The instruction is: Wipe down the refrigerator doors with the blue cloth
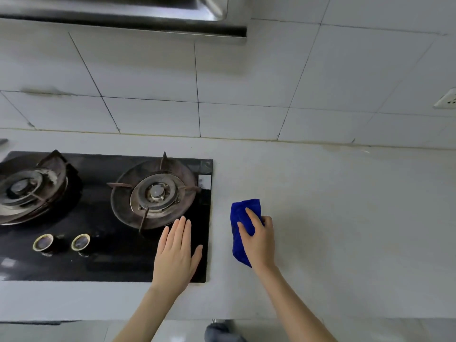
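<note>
**Blue cloth on the counter, right hand on top**

Here we are at the white counter [345, 218]. The blue cloth [240, 209] lies bunched on it, just right of the black hob [103, 262], at about 4 o'clock from the right burner [155, 193]. The right hand [260, 240] grips the cloth, fingers bent over it and slightly apart, thumb at its right edge.

The left hand [176, 253] is spread flat at 6 o'clock from that burner, over the hob's near right corner. Its fingers are straight and together, thumb splayed out; whether the palm touches the glass I can't tell.

Two knobs [43, 242] sit at 8 o'clock from that burner. A wall socket [446, 99] is out at 2 o'clock, and the range hood [123, 21] is up at 11.
</note>
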